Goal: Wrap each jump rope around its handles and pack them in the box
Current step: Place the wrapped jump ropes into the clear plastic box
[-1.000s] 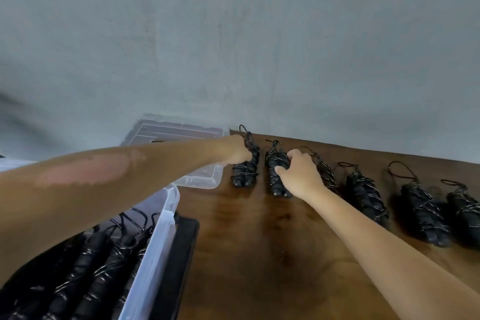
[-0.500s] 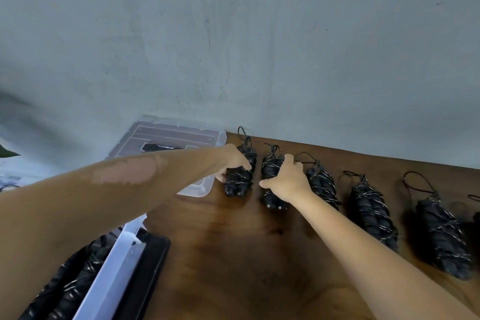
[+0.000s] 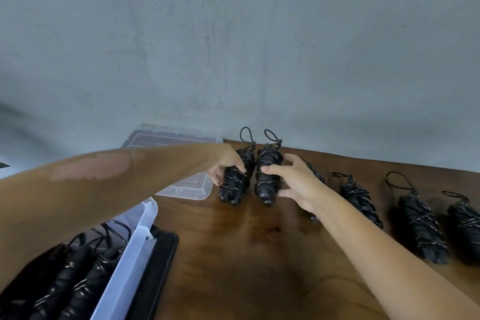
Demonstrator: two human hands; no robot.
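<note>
While both your arms reach far across the dark brown wooden surface (image 3: 233, 254), the head view shows each hand taking one black wrapped jump-rope bundle from the left end of the row by the grey wall (image 3: 233, 47). Your left hand (image 3: 226, 163) curls its fingers over the leftmost bundle (image 3: 235, 184); your right hand (image 3: 296, 184) has thumb and fingers spread around the second bundle (image 3: 267, 176), touching its sides, not yet clearly closed.

These bundles look light and firm at the handle core, but the thin cord wound round them will likely slip or unwind if you drag it. Take each round its middle, across the windings, not by the loose loop at the top.

More wrapped bundles (image 3: 418, 226) lie to the right, well apart. Near your left elbow, the clear plastic box (image 3: 127, 262) already holds several, and its clear lid (image 3: 181, 187) lies flat near the wall, just beside the left bundle.
</note>
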